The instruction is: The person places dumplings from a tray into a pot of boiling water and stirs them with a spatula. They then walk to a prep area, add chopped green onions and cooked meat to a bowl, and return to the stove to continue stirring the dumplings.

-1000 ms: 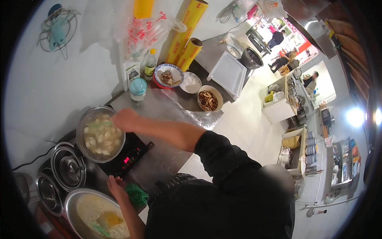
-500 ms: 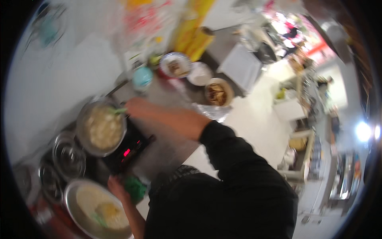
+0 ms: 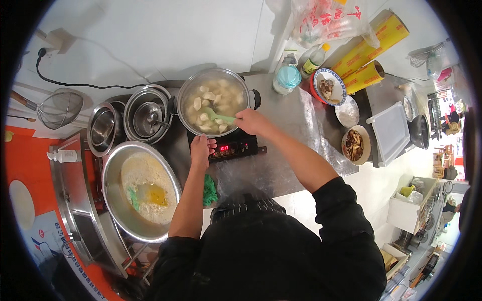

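Observation:
A steel pot (image 3: 241, 85) with dark side handles stands on a black induction cooker (image 3: 236, 151) whose red display is lit. Pale dumplings (image 3: 223, 93) float in its cloudy liquid. My right hand (image 3: 249, 121) is closed round the handle of a light green spoon (image 3: 223, 118), reaching over the pot's near right rim. The spoon's head lies among the dumplings at the middle of the pot. Beside the near rim, just above the cooker's panel, my left hand (image 3: 201, 148) holds nothing, its fingers loosely bent and apart.
A wide steel basin (image 3: 111, 186) of foamy liquid stands at left, steel bowls (image 3: 131, 116) behind it. A wire strainer (image 3: 60, 108) hangs on the wall. Right of the pot are a turquoise-lidded jar (image 3: 288, 80) and food bowls (image 3: 365, 151). A green cloth (image 3: 210, 190) hangs at the counter's front edge.
My view has turned, so the pot now appears nearer the centre. My left hand has come up from beside the basin to the pot's near side. The spoon's head now reaches further into the pot.

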The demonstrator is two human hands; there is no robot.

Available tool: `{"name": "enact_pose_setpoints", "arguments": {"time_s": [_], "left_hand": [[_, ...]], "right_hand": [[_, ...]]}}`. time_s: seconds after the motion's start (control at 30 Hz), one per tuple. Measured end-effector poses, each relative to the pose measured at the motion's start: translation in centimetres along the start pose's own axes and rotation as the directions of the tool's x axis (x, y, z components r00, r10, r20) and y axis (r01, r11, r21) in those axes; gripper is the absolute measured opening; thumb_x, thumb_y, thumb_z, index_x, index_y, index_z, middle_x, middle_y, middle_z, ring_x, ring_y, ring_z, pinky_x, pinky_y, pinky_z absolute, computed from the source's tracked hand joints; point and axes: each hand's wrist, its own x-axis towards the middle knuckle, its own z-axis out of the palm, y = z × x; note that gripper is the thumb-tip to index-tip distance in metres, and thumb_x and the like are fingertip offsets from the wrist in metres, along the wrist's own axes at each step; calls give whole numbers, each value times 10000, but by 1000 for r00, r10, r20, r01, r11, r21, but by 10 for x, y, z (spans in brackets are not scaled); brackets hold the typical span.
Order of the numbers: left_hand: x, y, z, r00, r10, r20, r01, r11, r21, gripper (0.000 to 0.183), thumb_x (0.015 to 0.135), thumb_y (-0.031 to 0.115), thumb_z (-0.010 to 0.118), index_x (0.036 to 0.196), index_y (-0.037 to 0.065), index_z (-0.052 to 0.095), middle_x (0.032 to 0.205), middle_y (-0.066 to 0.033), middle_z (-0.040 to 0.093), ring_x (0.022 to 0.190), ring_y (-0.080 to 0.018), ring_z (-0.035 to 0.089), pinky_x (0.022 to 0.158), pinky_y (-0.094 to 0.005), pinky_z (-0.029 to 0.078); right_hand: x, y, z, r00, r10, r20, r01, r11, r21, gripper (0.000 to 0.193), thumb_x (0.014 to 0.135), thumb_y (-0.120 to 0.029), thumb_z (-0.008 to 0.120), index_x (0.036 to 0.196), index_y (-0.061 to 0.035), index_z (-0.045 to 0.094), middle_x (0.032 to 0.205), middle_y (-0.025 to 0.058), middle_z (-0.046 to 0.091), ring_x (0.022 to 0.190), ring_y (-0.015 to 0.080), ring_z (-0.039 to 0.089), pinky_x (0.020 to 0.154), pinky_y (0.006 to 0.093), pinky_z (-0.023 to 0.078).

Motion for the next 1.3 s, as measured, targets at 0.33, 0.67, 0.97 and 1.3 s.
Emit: {"name": "enact_pose_setpoints", "arguments": {"time_s": [0.33,0.67,0.97,1.3], "left_hand": [[0,3,3,993,-36,113,46,995,-85,235,986,236,480,922,28,569,793,-86,669,627,-159,620,553,-291,491],[14,-4,-13,960,-73,271,114,984,-137,243,937,299,607,938,57,585,822,-88,676,664,-150,623,561,-282,511],[34,-13,-19,940,-151,307,198,972,-129,186,963,309,573,923,129,555,778,-10,613,647,-140,579,543,-290,462],[40,-14,-31,970,-138,198,174,968,-179,220,970,354,558,991,135,549,797,9,574,689,-134,535,609,-284,442]], "right_hand": [[-25,-20,-78,953,-19,-302,-158,821,-549,187,941,-205,511,995,-119,669,902,127,703,892,358,681,748,508,531],[-23,43,-19,983,85,-165,-127,957,-262,262,849,-266,575,833,-43,710,751,203,671,704,365,660,663,498,511],[0,-1,52,963,113,-246,-128,991,-43,229,836,-218,563,867,-39,703,854,214,676,801,410,661,737,492,527],[-30,-49,-15,914,70,-399,-210,924,-319,150,761,-131,660,854,-24,710,887,183,704,839,326,701,675,452,560]]}}
